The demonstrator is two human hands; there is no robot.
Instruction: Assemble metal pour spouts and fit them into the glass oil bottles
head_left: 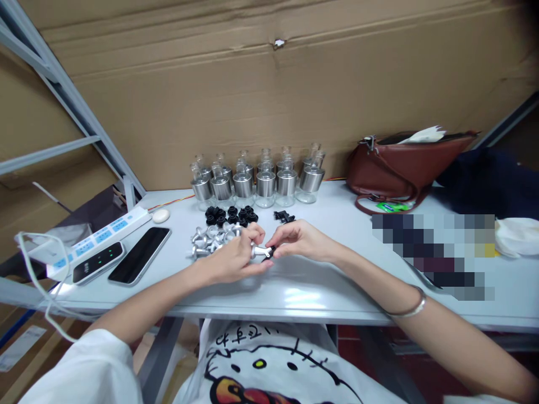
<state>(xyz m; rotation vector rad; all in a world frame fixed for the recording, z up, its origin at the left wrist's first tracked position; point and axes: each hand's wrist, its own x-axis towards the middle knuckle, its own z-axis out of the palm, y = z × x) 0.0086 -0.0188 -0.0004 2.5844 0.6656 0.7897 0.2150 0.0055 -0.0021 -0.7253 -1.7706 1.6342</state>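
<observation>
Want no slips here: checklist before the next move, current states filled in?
1. Silver metal spout-shaped piece held in left hand: ok.
2. Small black part at that piece's end, held by right hand: ok.
3. Black part fully seated: cannot tell, partly hidden.
4. Other silver metal spout-shaped pieces laid out singly: not ok, heaped.
5. Clear glass bottles with silver metal sleeves upright: ok.
6. Black rectangular phone apart from both hands: ok.

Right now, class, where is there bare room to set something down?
Bare: between the left hand, right hand and front edge; between right hand, bottles and bag; between phone and metal parts. Crowded: the middle, where metal parts and black parts lie before the bottles, and the left, with power strip and phone.
</observation>
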